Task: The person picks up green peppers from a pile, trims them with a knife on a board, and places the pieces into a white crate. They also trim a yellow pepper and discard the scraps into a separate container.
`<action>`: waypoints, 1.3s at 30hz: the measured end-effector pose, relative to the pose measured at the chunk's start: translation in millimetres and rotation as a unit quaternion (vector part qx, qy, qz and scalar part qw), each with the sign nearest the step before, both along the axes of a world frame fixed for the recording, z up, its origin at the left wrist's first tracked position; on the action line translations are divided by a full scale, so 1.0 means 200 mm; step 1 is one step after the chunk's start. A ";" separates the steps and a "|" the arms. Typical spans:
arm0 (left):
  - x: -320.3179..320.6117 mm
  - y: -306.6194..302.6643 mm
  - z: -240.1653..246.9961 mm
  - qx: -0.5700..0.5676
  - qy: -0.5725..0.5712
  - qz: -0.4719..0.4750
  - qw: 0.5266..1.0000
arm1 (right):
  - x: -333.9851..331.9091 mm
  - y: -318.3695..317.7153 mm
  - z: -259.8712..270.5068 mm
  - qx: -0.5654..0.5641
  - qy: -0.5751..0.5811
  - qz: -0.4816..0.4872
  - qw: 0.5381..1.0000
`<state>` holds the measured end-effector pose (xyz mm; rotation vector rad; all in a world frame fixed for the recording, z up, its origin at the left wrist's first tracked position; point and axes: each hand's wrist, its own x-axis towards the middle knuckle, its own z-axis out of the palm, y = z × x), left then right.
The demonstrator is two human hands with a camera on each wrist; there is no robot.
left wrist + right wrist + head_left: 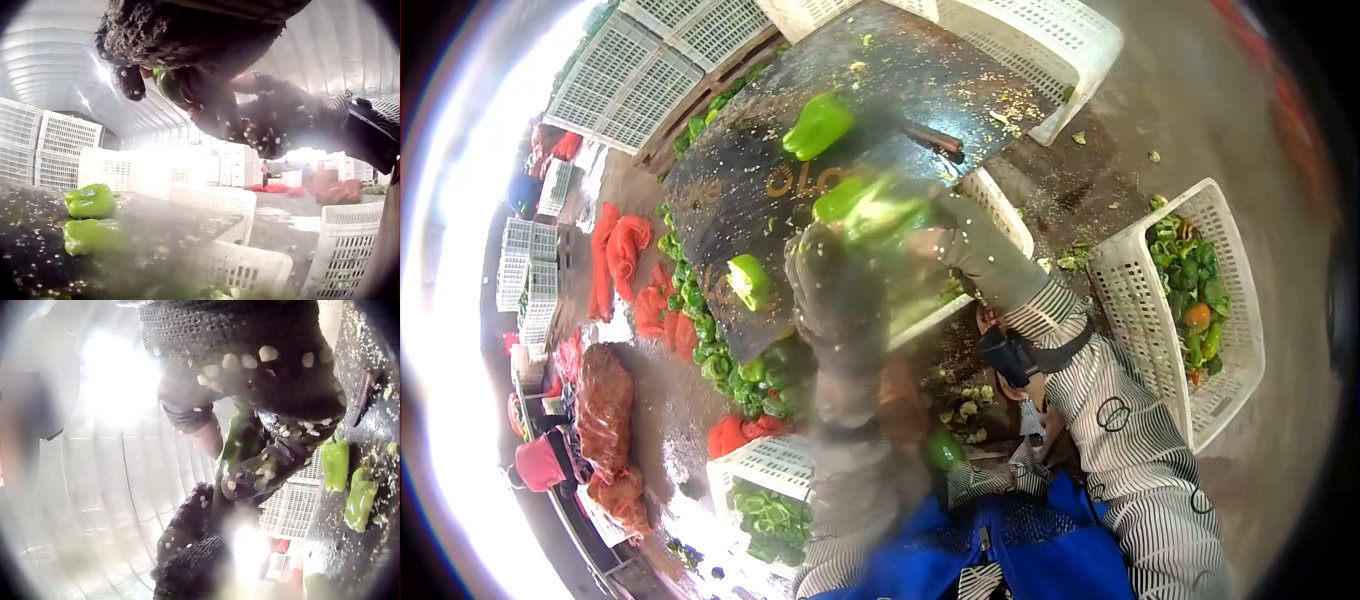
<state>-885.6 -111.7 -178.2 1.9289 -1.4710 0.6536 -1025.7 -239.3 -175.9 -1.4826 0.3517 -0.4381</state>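
Both gloved hands meet over the dark table point(730, 200). Between them is a green pepper point(888, 218), blurred in the head view. My left hand point(832, 290) grips its near side, and its glove point(194, 34) hangs over the pepper point(166, 85) in the left wrist view. Bare fingertips show from the seed-covered glove of my right hand point(244, 375), curled round the pepper point(240, 440). A whole pepper point(818, 126) lies beyond the hands, another point(838, 200) lies close by them, and a cut one point(749, 282) is at left. A dark-handled knife point(935, 142) rests on the table.
Seeds are scattered over the tabletop. A white crate point(1122, 285) of peppers and scraps stands at right, another crate point(760, 468) at lower left. Peppers point(718, 365) are heaped along the table's left edge. Stacked crates point(640, 80) and red sacks point(605, 410) lie farther off.
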 end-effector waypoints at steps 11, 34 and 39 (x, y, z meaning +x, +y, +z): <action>-0.04 0.00 -0.04 -0.029 0.086 -0.077 0.993 | 0.11 0.01 -0.16 -0.058 0.017 -0.135 0.989; 0.05 0.09 -0.08 -0.019 0.433 -0.141 0.890 | 0.09 0.04 -0.03 -0.172 0.083 0.044 0.981; 0.03 0.06 -0.08 -0.098 0.527 -0.238 0.810 | 0.08 0.08 0.06 -0.120 -0.027 0.013 0.992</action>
